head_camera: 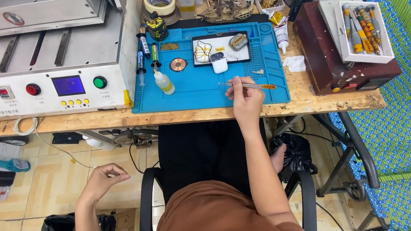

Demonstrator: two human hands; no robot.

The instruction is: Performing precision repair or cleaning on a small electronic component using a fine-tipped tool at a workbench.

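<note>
My right hand (pixel 245 98) rests over the front right part of a blue work mat (pixel 202 89) and grips slim metal tweezers (pixel 248 85) that lie level, tips pointing left. My left hand (pixel 104 178) hangs low beside the chair, out over the tiled floor, fingers loosely curled with nothing visible in them. On the mat stand a small clear dropper bottle (pixel 163 82), a copper coil disc (pixel 178 64) and a black tray (pixel 221 48) with small parts in it and a white case (pixel 219 64) at its front edge.
A grey machine (pixel 51 51) with red and green buttons fills the bench's left. A tape roll (pixel 159 2) and bottles stand behind the mat. A dark red box (pixel 335 57) carries a white tray of tools (pixel 361 30). A black bag (pixel 297 153) hangs under the bench.
</note>
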